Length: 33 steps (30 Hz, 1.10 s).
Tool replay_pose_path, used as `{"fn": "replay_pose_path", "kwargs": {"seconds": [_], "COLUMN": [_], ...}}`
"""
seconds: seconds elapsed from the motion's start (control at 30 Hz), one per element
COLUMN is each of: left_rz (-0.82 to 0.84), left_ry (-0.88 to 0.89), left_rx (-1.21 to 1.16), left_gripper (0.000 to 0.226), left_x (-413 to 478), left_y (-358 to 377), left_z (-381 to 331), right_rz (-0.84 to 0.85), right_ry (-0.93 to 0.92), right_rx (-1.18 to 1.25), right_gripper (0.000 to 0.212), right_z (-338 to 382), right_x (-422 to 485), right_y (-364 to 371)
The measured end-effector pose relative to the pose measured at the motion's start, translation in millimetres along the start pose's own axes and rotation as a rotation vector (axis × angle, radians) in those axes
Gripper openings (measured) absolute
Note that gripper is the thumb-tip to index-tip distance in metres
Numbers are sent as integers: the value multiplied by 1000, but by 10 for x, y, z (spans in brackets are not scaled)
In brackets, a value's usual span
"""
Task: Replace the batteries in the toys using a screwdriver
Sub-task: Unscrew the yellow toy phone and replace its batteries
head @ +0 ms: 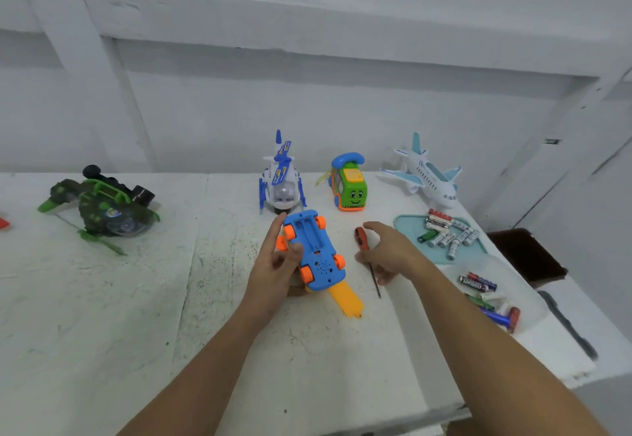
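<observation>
Only one piece of writing can be read: a dark battery (pixel 476 284), at 4 o'clock from the middle of the table (pixel 307 367), carries white letters that seem to say "EVEREADY". It lies with some other loose batteries inside something clear, close to the table's right edge. The other labels are too small to read.

The left hand (pixel 278 264) grasps the blue toy car (pixel 316 251) at the middle of the table. The car is turned wheels up and its battery bay is uncovered. A yellow part (pixel 347 298) sticks out under it toward 5 o'clock.

The right hand (pixel 388 254) is relaxed, with loosely bent fingers over the screwdriver (pixel 362 240). The screwdriver lies flat just at 3 o'clock of the car, with its red handle away from the person. I cannot tell if the fingers touch it.

At 2 o'clock a light blue tray (pixel 400 221) holds a heap of batteries (pixel 444 233).

Along the far edge, from 12 to 2 o'clock, stand a white and blue helicopter (pixel 282 182), a green telephone toy (pixel 349 185) and a white airplane (pixel 427 175). A green camouflage helicopter (pixel 102 206) is at 10 o'clock.

A wide bare stretch lies between this helicopter and the left hand, and more bare room toward 6 o'clock.

The table is painted white and is scuffed with dark and greenish marks. The wall (pixel 307 59) behind is white, with beams.
</observation>
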<state>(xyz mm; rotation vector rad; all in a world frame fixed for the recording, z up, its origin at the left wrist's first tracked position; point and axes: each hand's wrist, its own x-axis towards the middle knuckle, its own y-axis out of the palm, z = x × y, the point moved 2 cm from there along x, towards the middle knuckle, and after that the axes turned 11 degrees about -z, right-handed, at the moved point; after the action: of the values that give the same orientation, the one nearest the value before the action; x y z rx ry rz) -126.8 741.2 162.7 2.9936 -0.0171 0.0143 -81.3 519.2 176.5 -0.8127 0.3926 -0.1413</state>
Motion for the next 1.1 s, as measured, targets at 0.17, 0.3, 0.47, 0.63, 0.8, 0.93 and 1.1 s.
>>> {"fn": "replay_pose_path", "kwargs": {"seconds": [0.17,0.3,0.47,0.63,0.8,0.93,1.1], "left_rz": [11,-35,-68,-101,-115,-117,-119], "left_ry": [11,1,14,-5,9,43,49], "left_rx": [15,21,21,54,114,146,142], "left_gripper": [47,50,48,54,58,76,96], "left_x": [22,14,17,33,63,64,54], "left_y": [-33,-26,-12,-27,-49,-47,-48], "left_z": [100,129,138,202,287,281,260], "right_rz": [-101,-305,-288,-275,-343,-282,-22], "right_ry": [-60,-158,-93,-142,-331,-280,-211], "right_rx": [-14,-214,-568,-687,-553,189,639], "right_gripper": [61,36,27,19,8,3,24], "right_z": [-45,-158,-400,-478,-350,27,441], "right_x": [66,236,426,541,491,206,-174], "right_y": [-169,-496,-722,-709,-716,-662,-403]}}
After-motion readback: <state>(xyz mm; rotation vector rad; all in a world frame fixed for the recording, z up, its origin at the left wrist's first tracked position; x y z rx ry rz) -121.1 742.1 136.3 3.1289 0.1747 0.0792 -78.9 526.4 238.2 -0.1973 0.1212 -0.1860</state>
